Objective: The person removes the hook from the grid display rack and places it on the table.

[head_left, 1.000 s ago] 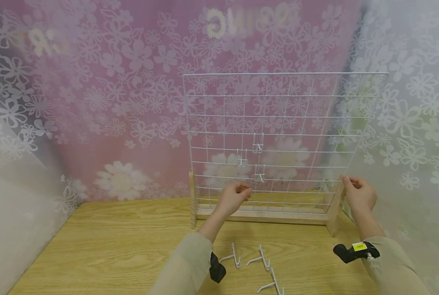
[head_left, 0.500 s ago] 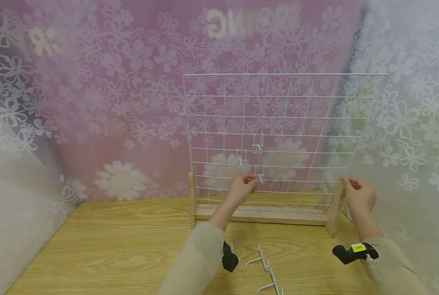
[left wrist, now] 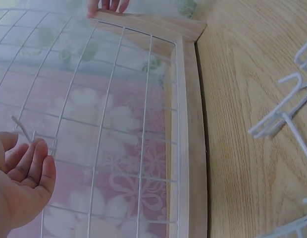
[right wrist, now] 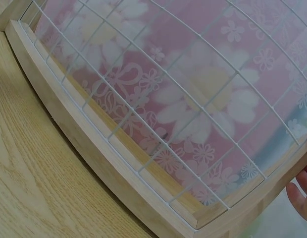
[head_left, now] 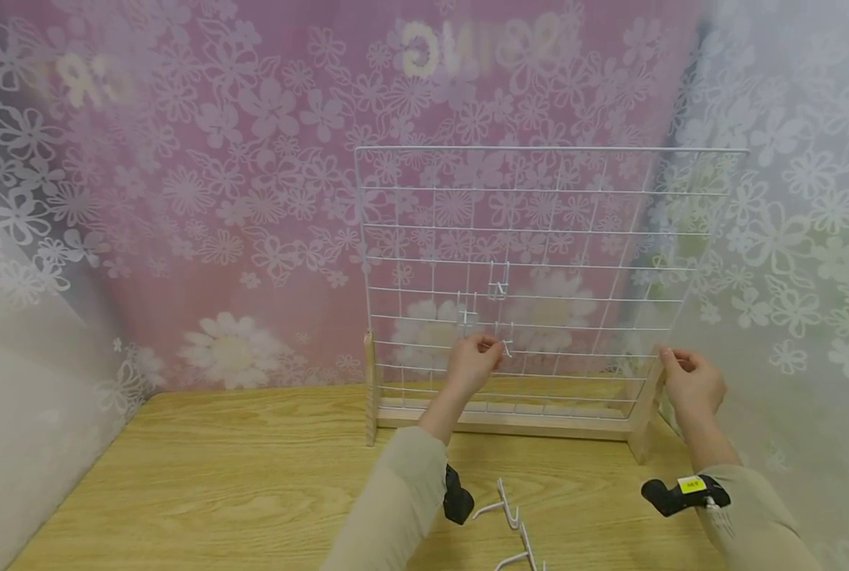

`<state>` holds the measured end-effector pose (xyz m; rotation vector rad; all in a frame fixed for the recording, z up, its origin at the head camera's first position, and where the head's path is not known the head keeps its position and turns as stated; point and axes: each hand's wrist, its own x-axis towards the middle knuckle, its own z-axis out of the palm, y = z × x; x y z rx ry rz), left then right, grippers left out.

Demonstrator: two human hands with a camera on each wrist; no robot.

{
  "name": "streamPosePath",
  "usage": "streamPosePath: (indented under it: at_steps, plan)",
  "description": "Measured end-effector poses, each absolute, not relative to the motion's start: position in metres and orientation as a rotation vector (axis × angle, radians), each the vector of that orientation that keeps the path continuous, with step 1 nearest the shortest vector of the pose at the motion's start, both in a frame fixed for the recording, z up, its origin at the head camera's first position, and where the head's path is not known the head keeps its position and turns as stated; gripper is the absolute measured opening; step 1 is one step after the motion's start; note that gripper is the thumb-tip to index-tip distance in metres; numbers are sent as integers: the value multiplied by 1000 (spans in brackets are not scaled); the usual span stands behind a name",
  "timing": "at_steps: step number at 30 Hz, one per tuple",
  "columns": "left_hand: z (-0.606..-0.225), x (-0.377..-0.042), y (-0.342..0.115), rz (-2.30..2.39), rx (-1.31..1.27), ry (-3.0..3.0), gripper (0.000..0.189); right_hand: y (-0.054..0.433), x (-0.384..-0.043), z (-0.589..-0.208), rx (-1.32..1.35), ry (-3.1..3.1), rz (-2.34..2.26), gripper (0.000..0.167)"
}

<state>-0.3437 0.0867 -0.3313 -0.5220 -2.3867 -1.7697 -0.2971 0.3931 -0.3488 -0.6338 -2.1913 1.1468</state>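
Note:
My left hand (head_left: 472,365) is at the lowest white wire hook (head_left: 507,344) on a white wire grid (head_left: 552,148), fingertips curled in against it. In the left wrist view the hook's prong (left wrist: 22,129) sticks out just past the thumb and fingers. My right hand (head_left: 697,385) grips the top of the right wooden upright (head_left: 644,432), thumb in front; the right wrist view catches only some of its fingers (right wrist: 297,198) at the frame's edge. Two more hooks, an upper one (head_left: 499,289) and a middle one (head_left: 467,317), hang on the grid above the left hand.
Loose white hooks, a nearer one (head_left: 527,551) and a farther one (head_left: 508,503), lie on the wood-grain table (head_left: 217,476) in front of the stand's base bar (head_left: 538,427). A flowered pink curtain (head_left: 267,198) hangs behind, with a pale one at right.
My left hand has moved right and slightly up to the lowest hook, which now sits a little turned. The right hand stays on the upright.

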Motion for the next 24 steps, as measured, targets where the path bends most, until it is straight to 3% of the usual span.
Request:
streamPosePath:
  at_steps: [24]
  plan:
    - [-325, -339, 101, -1929, -496, -2316, 16, 394, -298, -349, -661, -2161, 1119, 46]
